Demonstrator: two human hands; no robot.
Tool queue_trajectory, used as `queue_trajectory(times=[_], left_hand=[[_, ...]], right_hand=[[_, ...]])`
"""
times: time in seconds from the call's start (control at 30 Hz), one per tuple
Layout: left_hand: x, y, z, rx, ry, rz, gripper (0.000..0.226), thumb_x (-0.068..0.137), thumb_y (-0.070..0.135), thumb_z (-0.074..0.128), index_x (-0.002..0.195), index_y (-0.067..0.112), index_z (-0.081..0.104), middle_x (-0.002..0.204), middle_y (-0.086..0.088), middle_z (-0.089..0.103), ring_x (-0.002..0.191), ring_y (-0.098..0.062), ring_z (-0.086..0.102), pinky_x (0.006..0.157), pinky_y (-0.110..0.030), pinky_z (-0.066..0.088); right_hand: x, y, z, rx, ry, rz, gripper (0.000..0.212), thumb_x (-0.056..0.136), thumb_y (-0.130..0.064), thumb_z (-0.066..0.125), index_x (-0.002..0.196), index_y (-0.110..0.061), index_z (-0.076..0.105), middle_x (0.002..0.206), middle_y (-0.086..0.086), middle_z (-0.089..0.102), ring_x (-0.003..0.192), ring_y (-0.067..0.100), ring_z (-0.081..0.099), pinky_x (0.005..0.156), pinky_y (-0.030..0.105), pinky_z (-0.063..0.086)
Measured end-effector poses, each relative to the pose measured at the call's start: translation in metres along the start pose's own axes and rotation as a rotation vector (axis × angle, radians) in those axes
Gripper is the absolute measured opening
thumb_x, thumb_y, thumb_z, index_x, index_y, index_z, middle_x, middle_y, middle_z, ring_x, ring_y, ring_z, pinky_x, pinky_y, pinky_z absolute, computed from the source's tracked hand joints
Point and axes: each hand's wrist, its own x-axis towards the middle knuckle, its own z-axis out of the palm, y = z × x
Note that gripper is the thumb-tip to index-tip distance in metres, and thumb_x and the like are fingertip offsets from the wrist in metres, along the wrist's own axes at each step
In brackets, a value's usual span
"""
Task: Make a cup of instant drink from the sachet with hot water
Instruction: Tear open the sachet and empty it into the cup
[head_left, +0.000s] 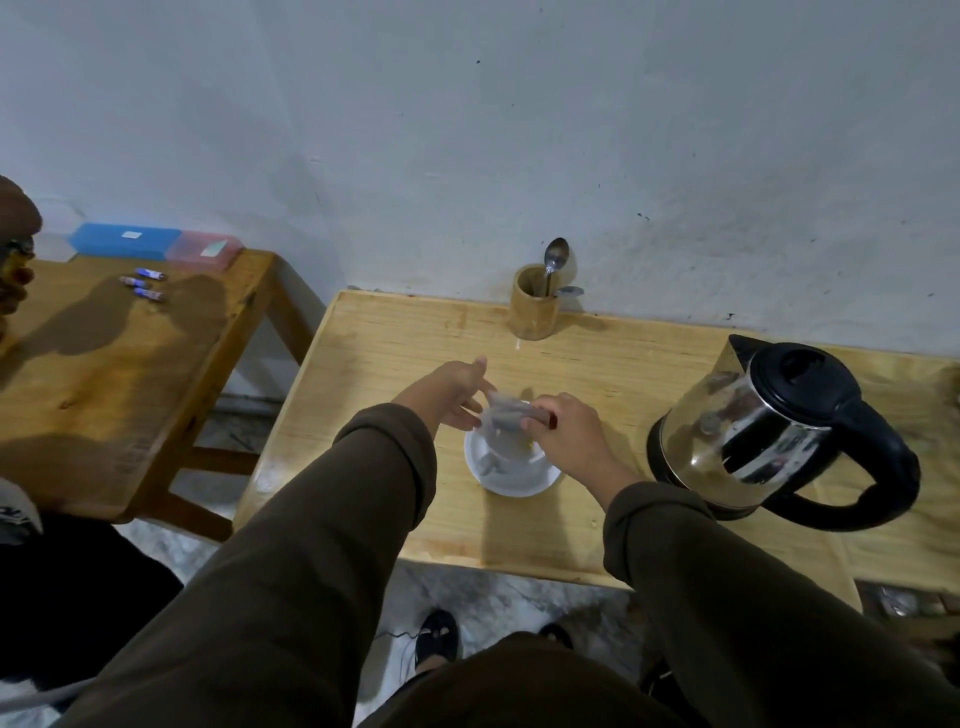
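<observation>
A white cup (506, 457) stands on a white saucer (514, 483) in the middle of the wooden table (395, 395). Just above the cup I hold a blurred, greyish sachet (506, 410). My right hand (566, 436) pinches its right end, and my left hand (457, 395) holds its left end with the fingers partly spread. The sachet hides part of the cup's mouth, so I cannot tell what is inside. A steel kettle (753, 431) with a black lid and handle sits to the right of the saucer.
A wooden holder (535, 304) with two spoons (553, 262) stands at the back against the wall. A second table (119, 358) at the left carries batteries and a blue box. Another person is at the far left edge.
</observation>
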Motion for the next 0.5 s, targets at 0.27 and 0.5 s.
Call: queue_trajectory(times=[0.27, 0.5], left_hand=[[0.003, -0.013, 0.007, -0.190, 0.010, 0.144, 0.056, 0.100, 0.046, 0.027, 0.115, 0.000, 0.055, 0.108, -0.016, 0.060, 0.097, -0.027, 0.058, 0.095, -0.036, 0.047], [0.009, -0.020, 0.010, -0.199, 0.032, 0.194, 0.062, 0.100, 0.046, 0.027, 0.126, -0.004, 0.052, 0.110, -0.017, 0.062, 0.098, -0.026, 0.060, 0.096, -0.037, 0.048]], right_hand=[[0.005, -0.003, 0.002, 0.012, 0.069, 0.107, 0.020, 0.089, -0.017, 0.058, 0.080, 0.000, 0.062, 0.083, 0.008, 0.048, 0.078, 0.021, 0.044, 0.055, 0.028, 0.018], [0.005, -0.006, 0.001, 0.034, 0.077, 0.137, 0.043, 0.086, -0.017, 0.064, 0.052, -0.022, 0.039, 0.066, -0.005, 0.037, 0.077, 0.020, 0.044, 0.049, 0.019, 0.023]])
